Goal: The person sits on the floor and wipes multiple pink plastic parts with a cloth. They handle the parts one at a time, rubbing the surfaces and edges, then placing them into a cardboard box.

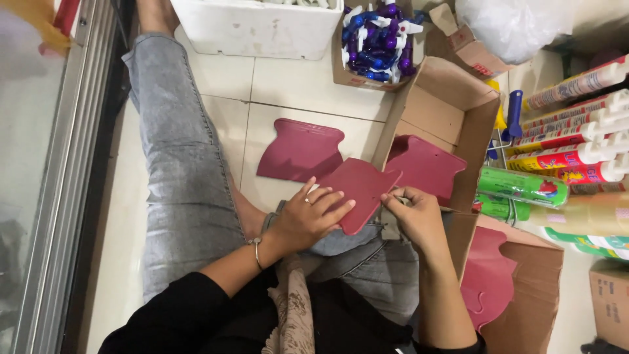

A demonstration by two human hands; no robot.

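Left hand (308, 216) lies flat on the maroon scraper (359, 191).

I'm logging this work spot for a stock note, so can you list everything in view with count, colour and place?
Flat scraper sheets: four seen, maroon; one on the lap, one on the floor, one in the open box, one in the lower right box.
Open cardboard box: one, brown, centre right.
Spray nozzles: many, blue and purple, top box.
Foam box: one, white, top.
Tubes: several, multicoloured, right.
Left hand: flat on the lap sheet.
Right hand: pinching that sheet's edge.
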